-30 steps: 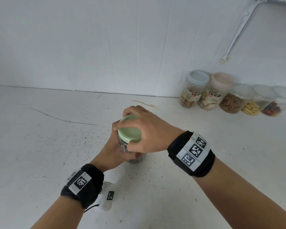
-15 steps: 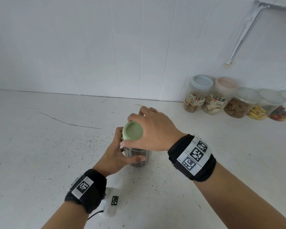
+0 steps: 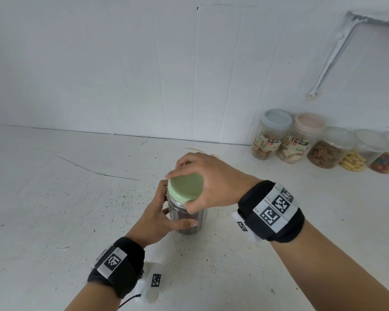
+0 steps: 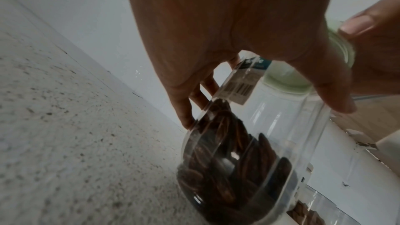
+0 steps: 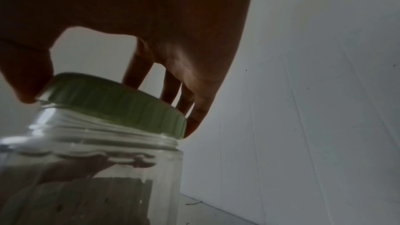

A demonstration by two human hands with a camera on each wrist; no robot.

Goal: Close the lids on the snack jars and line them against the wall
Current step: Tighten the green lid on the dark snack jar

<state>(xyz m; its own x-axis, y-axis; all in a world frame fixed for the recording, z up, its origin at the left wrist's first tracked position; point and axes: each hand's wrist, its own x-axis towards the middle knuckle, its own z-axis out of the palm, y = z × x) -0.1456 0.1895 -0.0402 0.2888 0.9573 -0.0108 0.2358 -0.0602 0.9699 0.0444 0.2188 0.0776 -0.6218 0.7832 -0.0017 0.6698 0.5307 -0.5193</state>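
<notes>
Speckled white countertop (image 3: 54, 221) meets a white panelled wall (image 3: 121, 63). At frame centre, the left hand (image 3: 154, 217) wraps a clear ribbed plastic jar (image 3: 189, 221) of dark seeds; the right hand (image 3: 211, 182) clasps its smooth pale-green round lid (image 3: 185, 186). Five lidded clear snack jars (image 3: 323, 144) line the wall, right.

Soft, even daylight filled the head view, and the white wall (image 3: 121, 63) and worktop (image 3: 43, 209) looked bright with only faint shadows under the arms, while straight lines bowed towards the edges from the wide lens. The left wrist view was dimmer, its hand (image 4: 227, 23) backlit and slightly blurred. The right wrist view was darkest and grainy, the hand (image 5: 151, 14) almost a silhouette against the pale wall.
</notes>
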